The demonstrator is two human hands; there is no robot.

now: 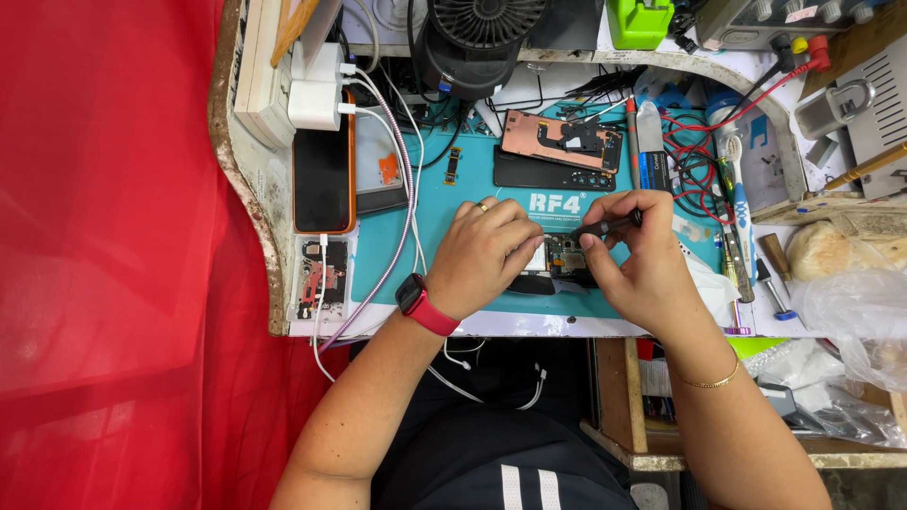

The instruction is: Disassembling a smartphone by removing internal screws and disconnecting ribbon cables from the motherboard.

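Observation:
An opened phone point(564, 257) with its circuit board bare lies on the teal work mat point(425, 227). My left hand point(482, 253), with a ring and a red wrist watch, presses down on the phone's left side. My right hand point(638, 260) grips a dark slim tool point(607, 226), its tip resting over the phone's board. Farther back on the mat lie a removed copper-coloured back panel point(559, 140) and a dark phone frame point(553, 175).
An orange-cased phone point(322, 175) on a charging cable lies at the left, next to white chargers point(315, 90). A small fan point(472, 47) stands at the back. Red wires, screwdrivers point(742, 241) and a toothbrush crowd the right. Plastic bags point(855, 312) sit far right. A red cloth point(113, 255) hangs left.

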